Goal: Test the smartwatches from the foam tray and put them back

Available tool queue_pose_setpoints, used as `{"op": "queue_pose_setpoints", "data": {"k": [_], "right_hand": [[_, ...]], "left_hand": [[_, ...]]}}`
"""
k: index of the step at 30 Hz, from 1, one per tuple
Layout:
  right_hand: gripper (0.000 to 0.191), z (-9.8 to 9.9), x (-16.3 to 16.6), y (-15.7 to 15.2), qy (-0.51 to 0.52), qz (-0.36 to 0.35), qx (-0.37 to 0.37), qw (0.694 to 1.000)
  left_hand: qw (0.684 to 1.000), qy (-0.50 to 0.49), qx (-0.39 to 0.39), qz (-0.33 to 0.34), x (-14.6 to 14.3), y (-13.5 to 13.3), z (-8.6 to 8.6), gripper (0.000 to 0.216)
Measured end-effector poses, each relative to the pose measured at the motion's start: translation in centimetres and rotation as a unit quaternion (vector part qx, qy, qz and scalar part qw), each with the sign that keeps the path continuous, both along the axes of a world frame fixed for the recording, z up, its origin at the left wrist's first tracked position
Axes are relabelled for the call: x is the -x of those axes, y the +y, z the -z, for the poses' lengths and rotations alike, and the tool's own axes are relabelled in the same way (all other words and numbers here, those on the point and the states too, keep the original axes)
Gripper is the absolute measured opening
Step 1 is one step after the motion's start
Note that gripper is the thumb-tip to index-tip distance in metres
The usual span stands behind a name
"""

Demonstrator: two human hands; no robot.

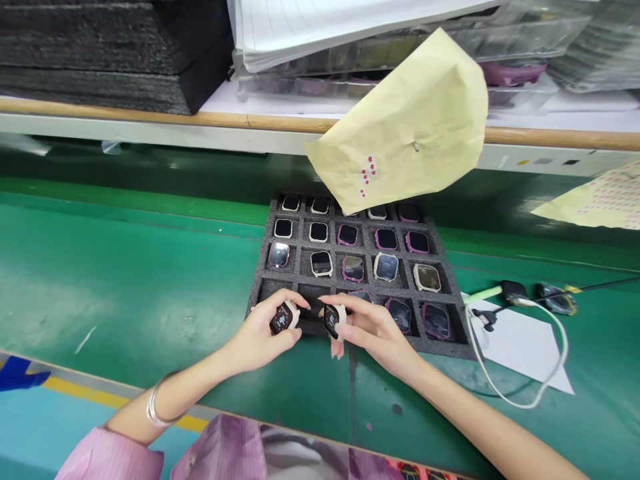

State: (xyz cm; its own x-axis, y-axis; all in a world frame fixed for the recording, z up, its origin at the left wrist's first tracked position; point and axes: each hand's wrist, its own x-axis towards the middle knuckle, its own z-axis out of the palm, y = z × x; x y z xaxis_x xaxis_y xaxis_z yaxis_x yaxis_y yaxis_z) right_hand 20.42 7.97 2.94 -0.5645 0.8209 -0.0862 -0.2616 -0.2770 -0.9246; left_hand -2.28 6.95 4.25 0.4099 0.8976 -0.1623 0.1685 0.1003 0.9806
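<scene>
2 half-curled hands (259, 339) (376, 329), 1 lit watch (283, 319) (331, 320) in each

Yellow paper (405, 127) partly hides the back row of the tray (450, 349); the right hand (374, 327), a front-row watch (362, 295). Lettering on the held watches (283, 319): too small to read.

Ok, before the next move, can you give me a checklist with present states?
1. Left hand holding the left watch: ok.
2. Right hand holding the right watch: ok.
3. Both held watches lit up: ok.
4. Foam tray fully in view: not ok; yellow paper hides part.
5. Front-left compartment without a watch: cannot tell; partly covered.
6. White cable apart from held watches: ok.
</scene>
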Motion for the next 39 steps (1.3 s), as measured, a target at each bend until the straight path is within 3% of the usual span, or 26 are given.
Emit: {"op": "queue_pose_setpoints", "data": {"k": [28,39], "right_hand": [[0.034,-0.21,0.16,-0.12,-0.013,0.014,-0.008,1.000],[0.041,-0.54,0.34,-0.22,-0.028,0.024,-0.001,0.999]], "left_hand": [[1.000,0.021,-0.004,-0.017,-0.18,0.11,-0.34,0.025],[0.999,0.026,-0.009,-0.031,-0.10,0.21,-0.33,0.026]]}}
